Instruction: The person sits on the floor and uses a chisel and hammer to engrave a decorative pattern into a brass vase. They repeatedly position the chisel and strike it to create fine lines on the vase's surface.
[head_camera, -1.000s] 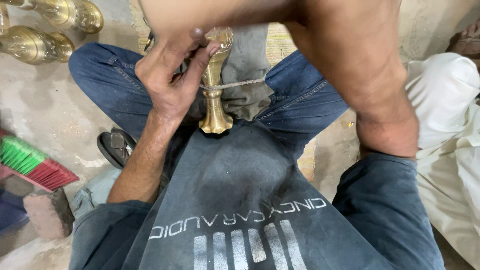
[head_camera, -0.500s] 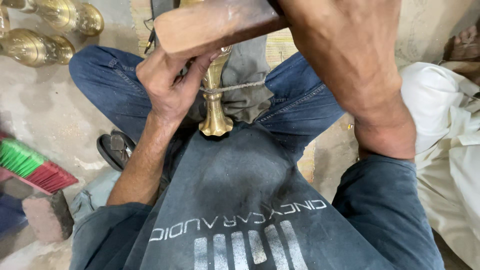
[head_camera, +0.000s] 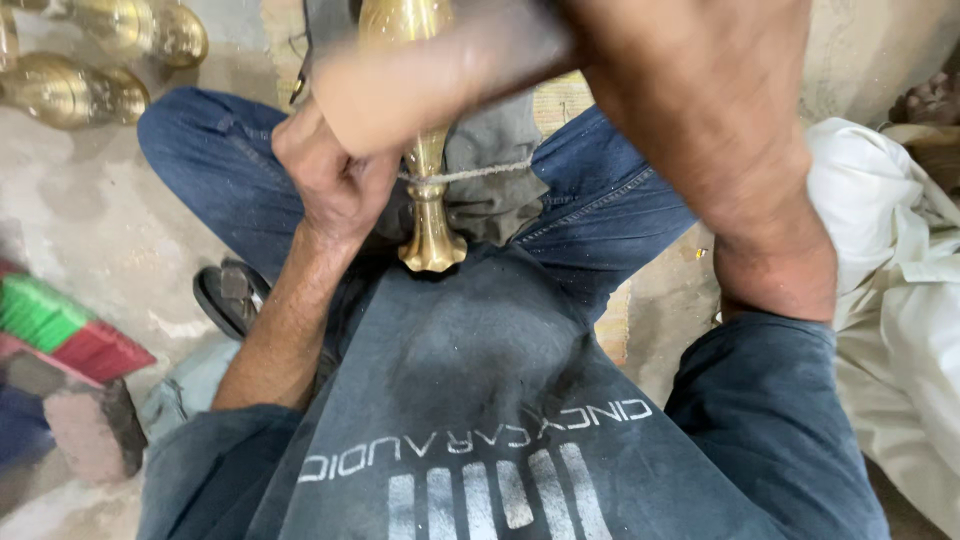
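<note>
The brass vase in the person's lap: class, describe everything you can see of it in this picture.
The brass vase is a shiny, golden, polished-looking metal piece with a bulging body, a narrow stem and a flared round foot. It lies lengthwise between the person's knees, foot toward the camera, on a grey cloth. A thin cord crosses its stem. The left hand presses against its side. The right hand holds a blurred wooden tool across its upper body, hiding its top.

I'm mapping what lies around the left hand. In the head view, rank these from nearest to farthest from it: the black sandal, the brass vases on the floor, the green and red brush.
From the left hand:
1. Black sandal, just below it.
2. Brass vases, upper left.
3. Green and red brush, far left edge.
</note>
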